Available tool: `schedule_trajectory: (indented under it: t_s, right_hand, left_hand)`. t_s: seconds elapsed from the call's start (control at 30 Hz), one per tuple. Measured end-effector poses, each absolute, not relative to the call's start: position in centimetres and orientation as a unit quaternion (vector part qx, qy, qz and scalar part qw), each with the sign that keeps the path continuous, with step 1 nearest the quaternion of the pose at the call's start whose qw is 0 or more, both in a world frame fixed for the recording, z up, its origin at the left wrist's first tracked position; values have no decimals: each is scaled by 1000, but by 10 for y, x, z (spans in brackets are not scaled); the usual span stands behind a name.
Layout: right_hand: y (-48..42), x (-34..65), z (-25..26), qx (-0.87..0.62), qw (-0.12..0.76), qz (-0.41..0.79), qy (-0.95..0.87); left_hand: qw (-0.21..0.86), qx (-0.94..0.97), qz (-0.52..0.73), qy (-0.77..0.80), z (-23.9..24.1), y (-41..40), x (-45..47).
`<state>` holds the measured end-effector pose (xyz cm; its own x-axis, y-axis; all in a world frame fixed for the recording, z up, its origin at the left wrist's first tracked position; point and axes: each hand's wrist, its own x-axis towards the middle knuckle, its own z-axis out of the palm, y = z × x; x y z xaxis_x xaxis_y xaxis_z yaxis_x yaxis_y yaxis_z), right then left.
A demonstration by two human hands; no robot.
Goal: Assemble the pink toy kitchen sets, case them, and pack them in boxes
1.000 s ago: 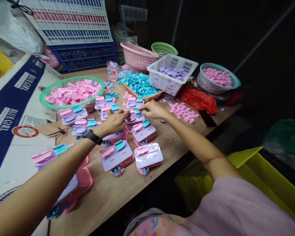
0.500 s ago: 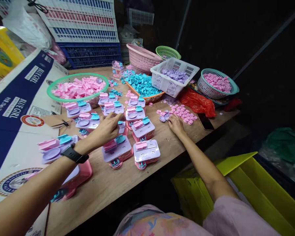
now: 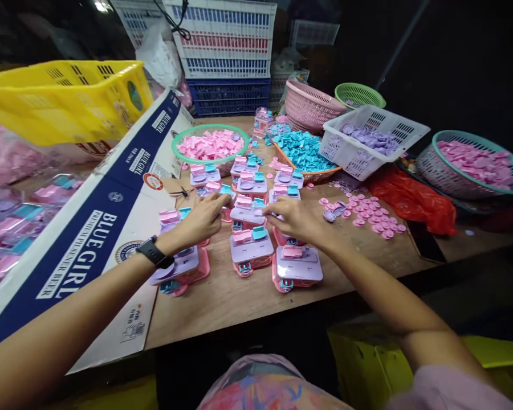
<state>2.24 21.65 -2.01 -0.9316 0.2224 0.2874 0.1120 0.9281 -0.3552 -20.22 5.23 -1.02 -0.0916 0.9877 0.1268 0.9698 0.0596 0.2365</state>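
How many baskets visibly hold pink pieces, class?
2: the green-rimmed basket at left, and the teal basket at far right. The pink basket and lime basket may hide more.

Pale mauve sleeve and black watch.
The plain short sleeve shows at lower right; the watch's dark band sits left of centre; multicoloured patterned cloth fills the bottom middle.

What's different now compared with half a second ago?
The right hand has left the round lilac plastic dishes and moved left to the lilac-topped pink plastic toy boxes; whether it carries a dish is unclear. The view has swung left, showing more of the yellow plastic basket. The left hand stays over the boxes; the round pink plastic discs lie as before.
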Motion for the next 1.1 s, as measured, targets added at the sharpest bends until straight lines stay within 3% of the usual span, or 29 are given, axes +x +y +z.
schedule_trajectory:
  t_s: [0.13,0.23,0.67,1.0,1.1]
  right_hand:
    - [211,-49,-24,-45,32,45,-997]
    - [212,-68,-29,-28,7,10,-1000]
    - [227,-70,-44,39,48,28,-998]
    - [227,-69,-45,17,15,119,-993]
    - [235,-50,-40,-4,108,208,-972]
  left_hand:
    - [61,685,120,716,-19,45,-207]
    - [75,695,102,708,-29,48,-208]
    - [51,718,31,693,-35,68,-215]
    - [59,716,66,693,-52,72,-224]
    - [41,692,46,719,-52,75,-222]
